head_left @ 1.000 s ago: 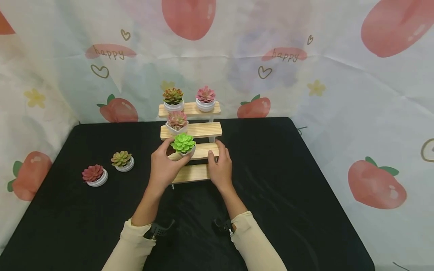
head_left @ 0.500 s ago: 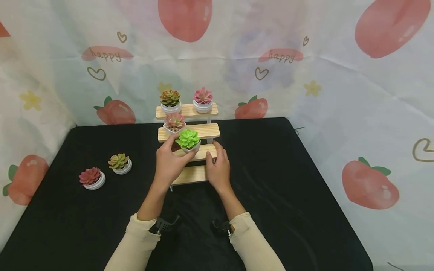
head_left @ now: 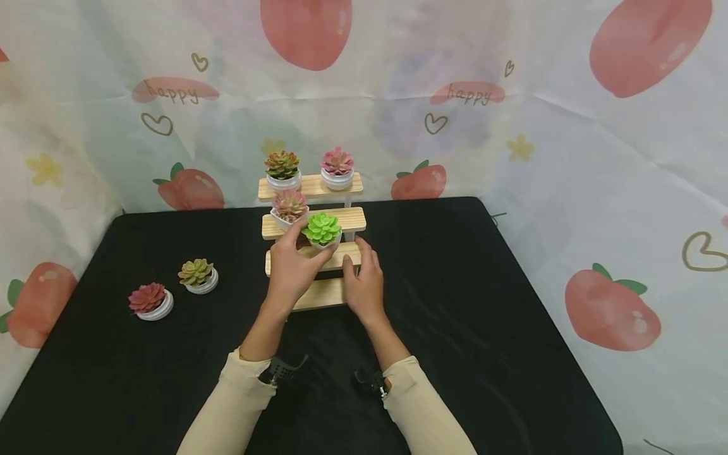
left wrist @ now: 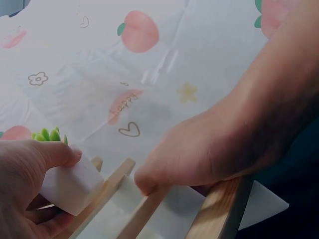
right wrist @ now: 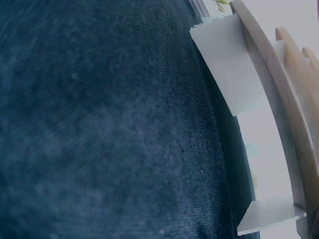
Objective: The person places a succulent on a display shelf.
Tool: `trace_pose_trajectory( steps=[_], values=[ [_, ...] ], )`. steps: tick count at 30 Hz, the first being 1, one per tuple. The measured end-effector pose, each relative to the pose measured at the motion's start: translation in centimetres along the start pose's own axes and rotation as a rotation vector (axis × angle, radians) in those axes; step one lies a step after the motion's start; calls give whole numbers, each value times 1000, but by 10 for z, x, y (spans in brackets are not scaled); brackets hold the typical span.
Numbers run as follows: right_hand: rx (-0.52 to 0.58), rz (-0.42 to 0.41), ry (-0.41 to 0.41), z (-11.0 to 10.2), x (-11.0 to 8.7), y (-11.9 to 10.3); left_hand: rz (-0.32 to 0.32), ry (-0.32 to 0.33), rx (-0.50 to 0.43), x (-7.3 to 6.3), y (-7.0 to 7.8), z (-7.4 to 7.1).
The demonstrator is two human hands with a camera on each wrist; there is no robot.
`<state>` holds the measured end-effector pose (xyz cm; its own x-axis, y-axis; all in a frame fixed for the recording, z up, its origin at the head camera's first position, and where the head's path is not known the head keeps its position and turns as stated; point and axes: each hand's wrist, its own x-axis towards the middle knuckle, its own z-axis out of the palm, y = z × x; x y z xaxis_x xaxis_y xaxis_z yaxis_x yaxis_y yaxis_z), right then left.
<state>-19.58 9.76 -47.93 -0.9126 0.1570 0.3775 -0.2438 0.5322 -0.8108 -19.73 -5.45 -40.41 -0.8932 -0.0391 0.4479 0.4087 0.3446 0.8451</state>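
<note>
Gripping the right end of the stand [head_left: 318,294], the right hand [head_left: 365,284] seems to steady it; should that hold slacken, a bump could shift it over the cloth [head_left: 455,316]. Just beyond, the left hand [head_left: 294,262] pinches the green plant [head_left: 322,228] by its pot [left wrist: 75,185] near the second shelf [head_left: 350,251] from the bottom — whether resting or raised I cannot tell — so an uneven release could tip it. Close behind, the pink plant [head_left: 290,206] sits on the third shelf [head_left: 354,218], where a sideways nudge might topple it.
</note>
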Motion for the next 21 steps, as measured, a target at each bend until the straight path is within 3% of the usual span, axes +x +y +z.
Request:
trace_pose_trajectory(
  steps=[7, 21],
  values=[
    [2, -10, 7, -1, 0, -1, 57, 22, -10, 6, 1, 9],
    [-2, -13, 9, 0, 0, 0, 58, 55, 36, 15, -1, 22]
  ],
)
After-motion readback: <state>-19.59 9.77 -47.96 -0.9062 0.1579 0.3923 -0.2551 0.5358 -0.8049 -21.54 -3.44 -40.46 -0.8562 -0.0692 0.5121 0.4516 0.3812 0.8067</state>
